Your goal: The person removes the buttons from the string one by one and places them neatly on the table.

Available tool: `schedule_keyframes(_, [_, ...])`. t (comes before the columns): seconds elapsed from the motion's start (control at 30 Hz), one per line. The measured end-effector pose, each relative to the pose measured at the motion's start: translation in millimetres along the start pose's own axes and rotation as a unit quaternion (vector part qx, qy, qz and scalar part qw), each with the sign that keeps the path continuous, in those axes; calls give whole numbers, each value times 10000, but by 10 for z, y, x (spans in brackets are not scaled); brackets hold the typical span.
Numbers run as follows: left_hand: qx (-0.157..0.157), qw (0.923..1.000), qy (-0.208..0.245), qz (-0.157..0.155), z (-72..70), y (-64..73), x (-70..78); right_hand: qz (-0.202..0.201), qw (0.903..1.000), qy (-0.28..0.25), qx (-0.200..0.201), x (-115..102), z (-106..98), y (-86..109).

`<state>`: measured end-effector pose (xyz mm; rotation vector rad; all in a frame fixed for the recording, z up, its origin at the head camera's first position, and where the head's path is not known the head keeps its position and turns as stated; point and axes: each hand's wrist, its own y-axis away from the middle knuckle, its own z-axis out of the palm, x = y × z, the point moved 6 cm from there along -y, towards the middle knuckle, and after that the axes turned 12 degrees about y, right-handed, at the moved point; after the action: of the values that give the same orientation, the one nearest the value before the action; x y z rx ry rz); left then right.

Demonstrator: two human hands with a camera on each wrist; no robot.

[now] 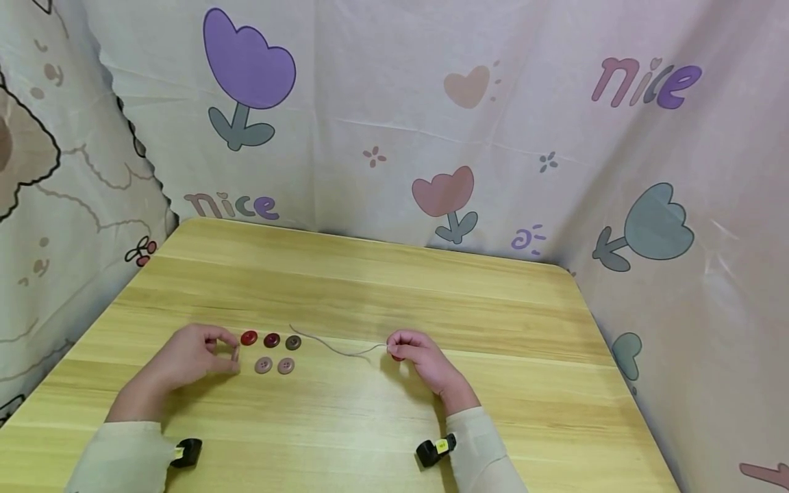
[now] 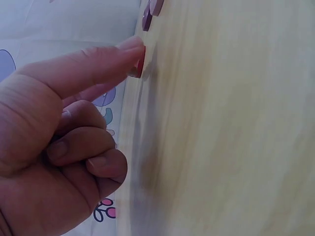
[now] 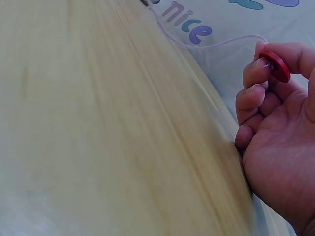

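My left hand [image 1: 196, 355] is beside the left end of a small group of buttons, its thumb and forefinger reaching forward. They are close to a bright red button [image 1: 249, 337]; whether they touch it I cannot tell. The other fingers are curled in the left wrist view. Right of it lie a dark red button [image 1: 272, 340] and a brown button [image 1: 293, 342], with two pinkish buttons [image 1: 263, 365] nearer me. My right hand [image 1: 425, 359] pinches another red button [image 3: 275, 66] and a thin pale thread [image 3: 216, 45], which trails leftward.
The wooden table [image 1: 345, 424] meets a patterned curtain [image 1: 370, 82] at the back and sides. Each wrist wears a black camera, the left one [image 1: 187, 452] and the right one [image 1: 435, 450] low over the table.
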<state>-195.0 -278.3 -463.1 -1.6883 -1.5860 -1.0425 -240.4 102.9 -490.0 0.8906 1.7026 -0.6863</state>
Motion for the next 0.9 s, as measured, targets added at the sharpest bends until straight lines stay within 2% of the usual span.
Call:
schedule_keyframes(0.3, [-228, 9997, 54, -61, 80, -30, -74, 20, 10000, 78, 18, 19, -8, -13])
schedule_keyframes(0.57, [-287, 9996, 63, 25, 78, -52, -61, 20, 9999, 84, 68, -4, -17, -13])
schedule_keyframes(0.9, [-395, 9989, 240, -125, 92, -49, -116, 78, 9999, 33, 71, 10, -10, -4])
